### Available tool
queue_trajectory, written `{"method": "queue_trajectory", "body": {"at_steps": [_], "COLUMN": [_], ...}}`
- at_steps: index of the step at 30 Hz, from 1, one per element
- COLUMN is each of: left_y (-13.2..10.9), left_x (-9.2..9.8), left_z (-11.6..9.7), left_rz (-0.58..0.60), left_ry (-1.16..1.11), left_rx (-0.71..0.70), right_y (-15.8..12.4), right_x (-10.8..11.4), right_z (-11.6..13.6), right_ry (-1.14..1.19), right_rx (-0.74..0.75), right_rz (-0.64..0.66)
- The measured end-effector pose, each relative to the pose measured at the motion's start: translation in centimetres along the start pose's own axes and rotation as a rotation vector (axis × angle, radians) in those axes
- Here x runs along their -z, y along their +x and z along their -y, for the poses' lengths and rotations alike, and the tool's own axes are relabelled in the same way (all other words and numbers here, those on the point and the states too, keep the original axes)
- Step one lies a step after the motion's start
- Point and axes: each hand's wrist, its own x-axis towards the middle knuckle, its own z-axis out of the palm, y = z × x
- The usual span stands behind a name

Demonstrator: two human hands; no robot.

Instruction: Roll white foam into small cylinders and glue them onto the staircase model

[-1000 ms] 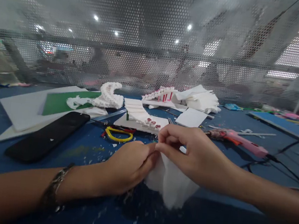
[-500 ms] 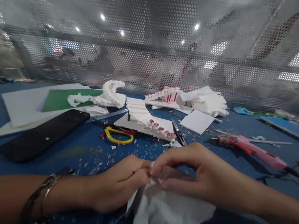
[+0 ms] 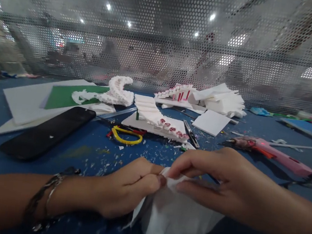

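A crumpled white tissue (image 3: 181,217) hangs over the blue table between my hands. My left hand (image 3: 133,189) is closed, pinching its upper left edge between thumb and fingers. To the right, my right hand (image 3: 213,180) arches over the tissue, with fingers and thumb curled about its top edge a short way from the left thumb. The tissue's far side is hidden behind my fingers. Just beyond the hands stands a white model staircase (image 3: 158,121) with red rosettes, on a white base. Yellow-handled scissors (image 3: 127,136) and a cutter knife (image 3: 191,134) lie beside it.
A pink glue gun (image 3: 278,155) with a cord lies right. Left are a black phone-like slab (image 3: 50,131), a green sheet (image 3: 62,97) and white boards (image 3: 20,97). Behind stand a curved white model (image 3: 118,92), another staircase (image 3: 175,93) and a tissue stack (image 3: 222,100). Scraps dot the table.
My right fingertips have shifted slightly right, away from my left thumb, along the tissue's top edge. The left hand keeps its pinch. The view has shifted a little.
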Motion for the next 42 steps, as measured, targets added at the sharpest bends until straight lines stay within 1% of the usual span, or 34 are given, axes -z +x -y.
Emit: {"method": "queue_trajectory", "body": {"at_steps": [4,6,9,13,15,19,23,27,30,32,35,38,42], "left_y": [-0.1,-0.1,-0.1,-0.2,-0.2,-0.2,-0.2,-0.1,-0.1,-0.1,-0.1,0.0,-0.1], "left_x": [0.1,0.1,0.0,-0.1,-0.1,-0.1,-0.1,-0.1,-0.1,-0.1,0.1,0.1,0.0], "left_z": [0.0,0.0,0.0,0.1,0.2,0.1,0.1,0.2,0.2,0.2,0.1,0.2,0.4], "left_rz": [0.046,0.040,0.010,0.048,0.052,0.062,0.068,0.032,0.004,0.020,0.039,0.045,0.035], "left_ry": [-0.024,-0.003,0.037,0.048,0.051,0.039,0.036,0.013,-0.043,-0.084,-0.135,-0.179,-0.191], "left_rx": [0.050,0.059,0.065,0.053,0.050,0.050,0.033,0.018,0.073,0.100,0.069,0.046,0.020], "right_y": [-0.1,0.0,0.0,0.1,0.3,0.5,0.5,0.5,0.5,0.5,0.6,0.6,0.6], "right_x": [0.4,0.4,0.1,-0.5,-0.7,-1.1,-1.3,-1.2,-0.6,-0.2,-0.1,-0.3,-0.2], "right_z": [0.4,0.4,0.1,-0.1,0.0,0.0,-0.1,-0.1,-0.1,-0.1,-0.2,-0.2,0.2], "right_ry": [-0.068,-0.071,-0.086,-0.137,-0.133,-0.076,-0.002,0.102,0.212,0.275,0.331,0.296,0.160], "right_rx": [-0.002,-0.007,0.019,0.099,0.100,0.043,0.002,-0.030,-0.044,-0.060,-0.097,-0.078,-0.035], "right_rz": [0.068,0.072,0.036,-0.016,-0.037,-0.074,-0.084,-0.067,-0.042,-0.030,-0.014,-0.028,-0.052]}}
